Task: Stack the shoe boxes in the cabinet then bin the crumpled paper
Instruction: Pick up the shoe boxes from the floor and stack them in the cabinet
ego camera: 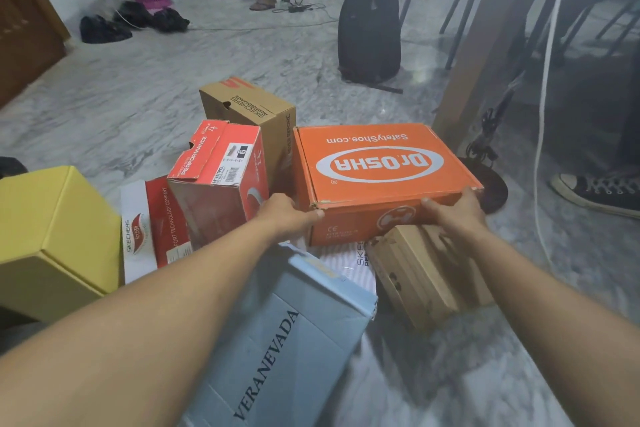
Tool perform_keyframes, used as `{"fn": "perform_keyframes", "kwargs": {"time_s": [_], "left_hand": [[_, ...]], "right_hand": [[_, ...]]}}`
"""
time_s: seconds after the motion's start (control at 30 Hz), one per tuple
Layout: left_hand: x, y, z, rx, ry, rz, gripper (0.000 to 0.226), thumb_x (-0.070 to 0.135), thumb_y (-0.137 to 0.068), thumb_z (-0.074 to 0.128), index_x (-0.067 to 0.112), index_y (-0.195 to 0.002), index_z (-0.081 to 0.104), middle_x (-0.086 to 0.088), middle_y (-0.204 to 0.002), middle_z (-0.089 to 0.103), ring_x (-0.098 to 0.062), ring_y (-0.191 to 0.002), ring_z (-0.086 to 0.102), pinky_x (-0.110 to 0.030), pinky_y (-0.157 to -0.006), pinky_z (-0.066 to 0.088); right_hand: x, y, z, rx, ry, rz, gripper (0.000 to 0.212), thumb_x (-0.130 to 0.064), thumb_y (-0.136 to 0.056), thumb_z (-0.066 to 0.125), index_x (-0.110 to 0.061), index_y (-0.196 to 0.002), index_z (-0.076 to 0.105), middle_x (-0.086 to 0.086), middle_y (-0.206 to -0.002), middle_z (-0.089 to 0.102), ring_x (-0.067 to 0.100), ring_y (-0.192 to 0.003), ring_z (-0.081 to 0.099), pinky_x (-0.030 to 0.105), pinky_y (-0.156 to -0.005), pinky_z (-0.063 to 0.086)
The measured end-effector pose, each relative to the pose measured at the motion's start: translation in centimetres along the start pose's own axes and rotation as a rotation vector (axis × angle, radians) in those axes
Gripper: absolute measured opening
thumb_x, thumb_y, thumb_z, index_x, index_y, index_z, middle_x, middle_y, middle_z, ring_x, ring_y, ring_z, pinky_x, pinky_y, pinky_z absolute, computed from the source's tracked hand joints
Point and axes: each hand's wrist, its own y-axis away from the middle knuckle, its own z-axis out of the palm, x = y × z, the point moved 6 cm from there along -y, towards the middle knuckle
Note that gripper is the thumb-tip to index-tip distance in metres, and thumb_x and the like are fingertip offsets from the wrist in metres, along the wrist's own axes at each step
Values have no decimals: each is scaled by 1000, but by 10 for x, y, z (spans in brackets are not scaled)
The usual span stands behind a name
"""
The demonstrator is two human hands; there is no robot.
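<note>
Several shoe boxes lie on the marble floor. My left hand (289, 215) grips the near left corner of the orange Dr.Osha box (377, 166), and my right hand (453, 210) grips its near right corner. Under my right hand lies a brown cardboard box (426, 274). A light blue Veranevada box (294, 333) sits between my arms. A red Performance box (218, 180) stands left of the orange one, with a tan Skechers box (249, 104) behind it. At far left are a yellow box (52, 232) and a red-and-white Skechers box (152, 229). No crumpled paper or cabinet shows.
A black backpack (369, 28) stands on the floor behind the boxes. A wooden table leg (485, 38) and chair legs rise at right, with a white cable (547, 80) hanging down. A person's black sneaker (599, 194) is at far right. People's feet and dark bags lie farther back.
</note>
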Motion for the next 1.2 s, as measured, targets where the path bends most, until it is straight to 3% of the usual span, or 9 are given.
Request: {"fn": "perform_keyframes", "kwargs": {"time_s": [0.1, 0.2, 0.33, 0.5, 0.6, 0.67, 0.8, 0.9, 1.2], "left_hand": [[-18, 9, -4, -55, -19, -34, 64, 55, -79, 68, 0, -112, 64, -11, -122, 60, -26, -112, 57, -33, -94, 44], [-40, 22, -12, 9, 59, -106, 81, 64, -75, 65, -1, -123, 58, -17, -131, 57, -33, -118, 56, -41, -99, 46], [-87, 47, -11, 242, 288, -364, 76, 62, -86, 49, 3, -134, 50, -17, -135, 53, -37, -121, 52, -43, -103, 42], [-149, 84, 9, 397, 575, -689, 79, 56, -90, 41, 3, -147, 28, -20, -151, 31, -42, -134, 36, -50, -111, 32], [-204, 88, 31, 447, 800, -816, 81, 65, -75, 34, 2, -123, 50, -20, -124, 58, -41, -104, 60, -54, -92, 50], [-224, 97, 48, 394, 955, -867, 63, 58, -83, 35, 2, -103, 55, -19, -103, 66, -37, -86, 67, -54, -83, 54], [-225, 126, 59, 203, 979, -920, 56, 52, -95, 37, 3, -109, 61, -16, -102, 65, -36, -95, 62, -44, -70, 41], [-223, 133, 54, 99, 966, -896, 47, 50, -94, 43, 8, -92, 63, -19, -89, 65, -31, -75, 59, -41, -68, 39], [-182, 140, 2, 119, 927, -640, 15, 24, -88, 53, 11, -84, 58, -11, -77, 63, -26, -62, 59, -31, -54, 45]], "right_hand": [[-13, 30, 8, -37, 49, -91, 60, -35, -79, 77, -18, -129, 49, 6, -126, 60, 30, -120, 56, 48, -101, 45], [-36, 74, 22, -151, 170, -217, 42, -38, -74, 80, -16, -108, 66, -2, -103, 70, 20, -101, 65, 28, -85, 46], [-52, 128, 58, -474, 356, -296, 71, -70, -54, 74, -21, -105, 69, -5, -105, 70, 16, -100, 65, 39, -89, 53], [-65, 157, 77, -528, 519, -396, 71, -66, -71, 70, -20, -125, 63, 1, -130, 62, 21, -116, 59, 38, -96, 48], [-67, 173, 94, -695, 454, -386, 72, -63, -73, 72, -18, -129, 61, 2, -132, 62, 19, -116, 60, 35, -97, 48], [-69, 180, 103, -759, 470, -409, 65, -55, -75, 75, -23, -129, 60, 4, -131, 62, 19, -111, 61, 34, -94, 49], [-76, 186, 110, -790, 473, -416, 54, -39, -81, 75, -27, -131, 59, 5, -122, 66, 20, -98, 66, 27, -77, 47], [-78, 188, 113, -796, 491, -425, 52, -38, -83, 72, -28, -132, 59, 1, -115, 67, 20, -99, 66, 25, -77, 46], [-116, 197, 91, -742, 393, -465, 35, -36, -88, 66, -33, -124, 66, -2, -110, 70, 16, -89, 68, 28, -75, 53]]}}
